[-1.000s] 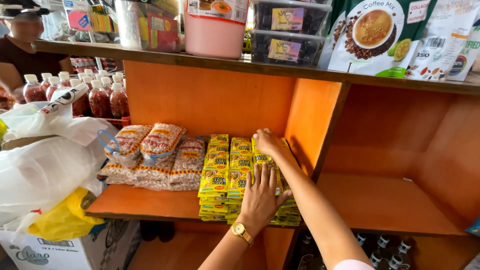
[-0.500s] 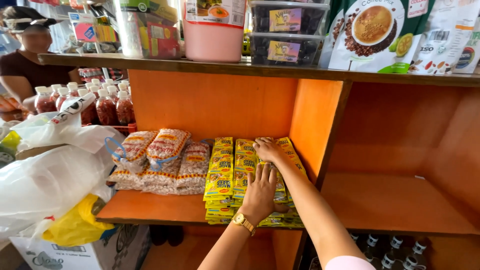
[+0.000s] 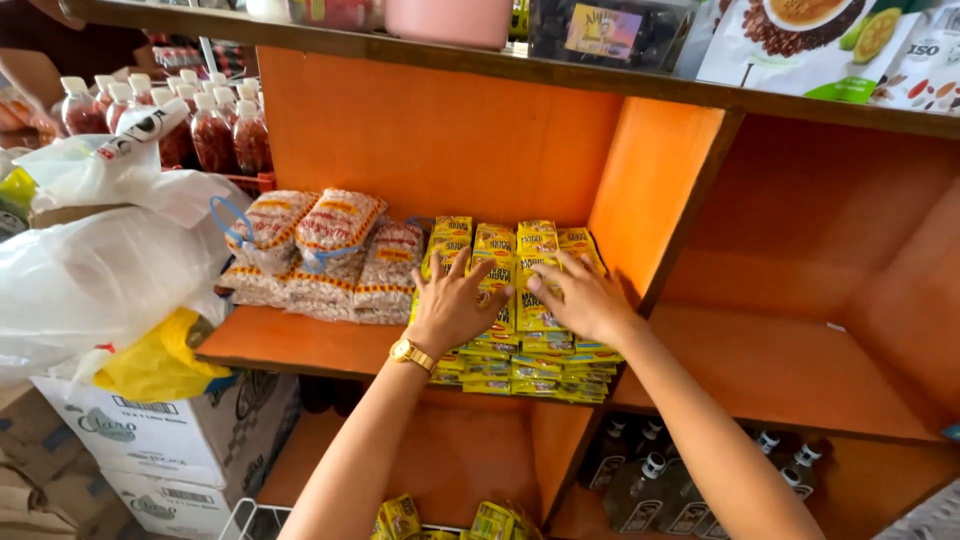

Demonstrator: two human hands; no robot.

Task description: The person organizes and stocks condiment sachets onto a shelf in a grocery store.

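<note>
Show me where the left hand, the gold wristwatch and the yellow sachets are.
left hand (image 3: 455,300), head view, back of hand
gold wristwatch (image 3: 411,353), head view, dial
yellow sachets (image 3: 535,375), head view, stack's front edge

Yellow sachets (image 3: 520,345) stacked flat in rows (several layers deep), on orange shelf (image 3: 300,345), against divider.

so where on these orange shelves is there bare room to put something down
The right compartment past the divider is bare. In the left one only a front strip before the bean bags is free; the yellow sachet stacks, under the left hand and right hand, fill the rest.
</note>
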